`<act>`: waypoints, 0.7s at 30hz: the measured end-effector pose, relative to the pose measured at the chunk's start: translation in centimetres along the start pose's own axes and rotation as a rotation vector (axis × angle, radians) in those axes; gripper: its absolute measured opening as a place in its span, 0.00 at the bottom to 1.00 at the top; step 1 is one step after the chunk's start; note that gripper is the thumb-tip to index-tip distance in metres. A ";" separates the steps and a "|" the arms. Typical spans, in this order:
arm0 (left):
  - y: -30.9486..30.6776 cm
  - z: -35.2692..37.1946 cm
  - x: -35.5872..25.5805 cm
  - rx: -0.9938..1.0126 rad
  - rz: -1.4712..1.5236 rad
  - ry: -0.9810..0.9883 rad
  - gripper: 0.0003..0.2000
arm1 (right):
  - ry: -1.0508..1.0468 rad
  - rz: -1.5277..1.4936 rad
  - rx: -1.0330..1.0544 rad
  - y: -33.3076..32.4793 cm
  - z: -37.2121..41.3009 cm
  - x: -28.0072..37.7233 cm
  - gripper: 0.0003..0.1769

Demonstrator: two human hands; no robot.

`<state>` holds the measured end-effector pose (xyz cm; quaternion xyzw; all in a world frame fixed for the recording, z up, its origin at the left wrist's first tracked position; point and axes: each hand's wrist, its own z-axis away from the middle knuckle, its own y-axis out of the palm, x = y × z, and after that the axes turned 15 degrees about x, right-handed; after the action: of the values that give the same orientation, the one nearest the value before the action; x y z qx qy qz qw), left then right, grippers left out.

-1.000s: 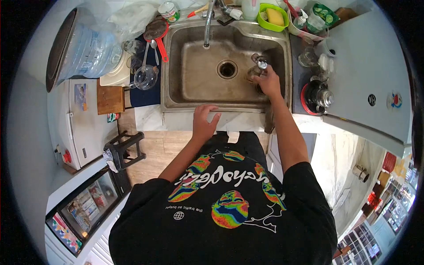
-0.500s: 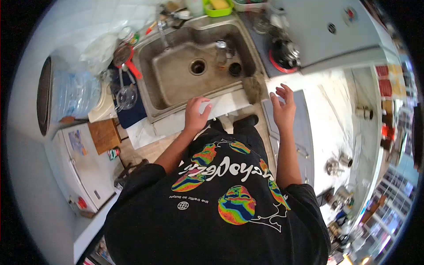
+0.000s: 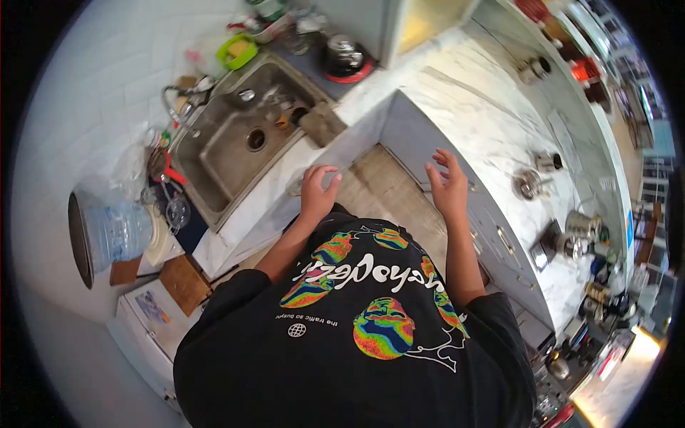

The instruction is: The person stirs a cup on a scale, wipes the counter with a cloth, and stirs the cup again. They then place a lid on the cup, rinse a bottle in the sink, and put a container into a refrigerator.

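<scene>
Both hands hang in the air before my body and hold nothing. My left hand (image 3: 318,191), fingers apart, is close to the front edge of the sink counter. To its right, my right hand (image 3: 448,182) has its fingers spread in front of the grey cabinets (image 3: 492,228). The metal sink (image 3: 214,160) lies up and left of my left hand, with a few small items near its drain. A brownish cloth (image 3: 322,125) drapes over the sink's right front corner. Behind it a shiny kettle (image 3: 344,55) stands on a red round base.
Marble counter (image 3: 471,78) curves along the right, bearing metal pots (image 3: 528,184) and a metal cup (image 3: 548,162). A large water bottle (image 3: 121,227) stands at left, near a red-handled strainer (image 3: 165,168). A green basin (image 3: 237,51) sits behind the sink.
The view has turned to the right, so the sink now sits farther left and more of the right counter shows. My hands keep nearly the same pose in front of me.
</scene>
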<state>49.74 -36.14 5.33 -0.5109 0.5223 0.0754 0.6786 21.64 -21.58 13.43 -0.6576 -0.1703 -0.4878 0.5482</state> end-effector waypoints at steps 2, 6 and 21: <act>3.2 0.1 -2.2 0.053 0.005 0.004 0.10 | 0.002 0.013 -0.032 -2.7 2.7 -2.0 0.24; 10.4 -0.1 -6.4 0.176 0.066 -0.007 0.10 | 0.040 0.019 -0.083 -7.4 8.6 -6.7 0.25; 26.4 0.0 -18.6 0.536 0.115 0.200 0.10 | 0.333 -0.195 -0.393 -17.3 21.4 -18.8 0.27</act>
<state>24.72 -15.78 3.71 -0.2876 0.6160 -0.0776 0.7293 9.44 9.18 9.10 -0.6427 -0.0424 -0.6633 0.3810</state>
